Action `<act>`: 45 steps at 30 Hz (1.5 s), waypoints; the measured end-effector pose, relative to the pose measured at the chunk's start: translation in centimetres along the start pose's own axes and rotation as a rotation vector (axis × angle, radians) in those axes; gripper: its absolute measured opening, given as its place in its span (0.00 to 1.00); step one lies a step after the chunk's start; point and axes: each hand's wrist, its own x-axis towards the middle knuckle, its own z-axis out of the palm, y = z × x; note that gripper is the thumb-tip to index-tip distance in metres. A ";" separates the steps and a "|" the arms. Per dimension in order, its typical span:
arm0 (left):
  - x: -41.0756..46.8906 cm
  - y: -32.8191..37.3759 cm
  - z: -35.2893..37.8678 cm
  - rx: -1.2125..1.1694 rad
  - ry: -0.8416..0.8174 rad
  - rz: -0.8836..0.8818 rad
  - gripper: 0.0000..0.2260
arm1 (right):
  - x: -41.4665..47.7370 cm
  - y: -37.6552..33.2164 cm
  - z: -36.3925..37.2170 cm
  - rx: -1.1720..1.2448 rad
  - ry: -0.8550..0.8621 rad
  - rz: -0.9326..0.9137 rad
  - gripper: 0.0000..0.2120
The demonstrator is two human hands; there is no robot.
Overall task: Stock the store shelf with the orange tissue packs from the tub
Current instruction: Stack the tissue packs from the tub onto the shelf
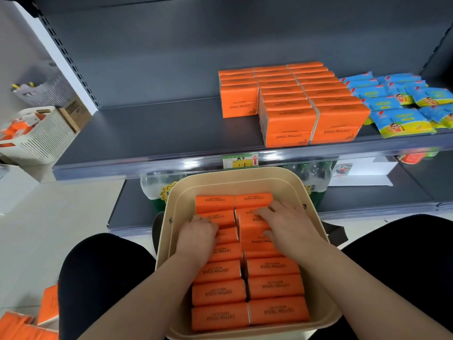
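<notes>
A beige tub sits between my knees, filled with two columns of orange tissue packs standing on edge. My left hand curls its fingers down around a pack in the left column. My right hand grips a pack in the right column, fingers over its top and thumb on its near side. On the grey shelf above, orange tissue packs stand stacked in three rows right of centre.
Blue and yellow packets lie on the shelf to the right of the orange rows. A white basket with more packs stands at far left. Loose orange packs lie on the floor at lower left. A price tag hangs on the shelf edge.
</notes>
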 end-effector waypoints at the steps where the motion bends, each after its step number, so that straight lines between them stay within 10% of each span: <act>1: 0.1 0.1 -0.1 0.025 0.011 0.007 0.09 | 0.0 0.0 0.0 0.002 0.010 0.007 0.20; 14: 0.3 -0.1 -7.3 -0.189 -0.057 0.188 0.01 | 0.5 -0.4 -0.2 -0.075 0.042 0.085 0.19; 22: -0.9 -0.3 -5.8 -0.190 -0.231 0.104 0.27 | 0.1 -0.5 -0.8 -0.054 0.027 0.065 0.17; 36: 10.2 0.4 -19.5 -0.226 0.205 0.012 0.21 | 6.0 5.2 -12.2 -0.144 0.431 0.064 0.23; 45: 20.5 0.9 -17.9 -0.074 0.222 -0.079 0.19 | 8.8 6.5 -10.9 -0.033 0.367 0.023 0.22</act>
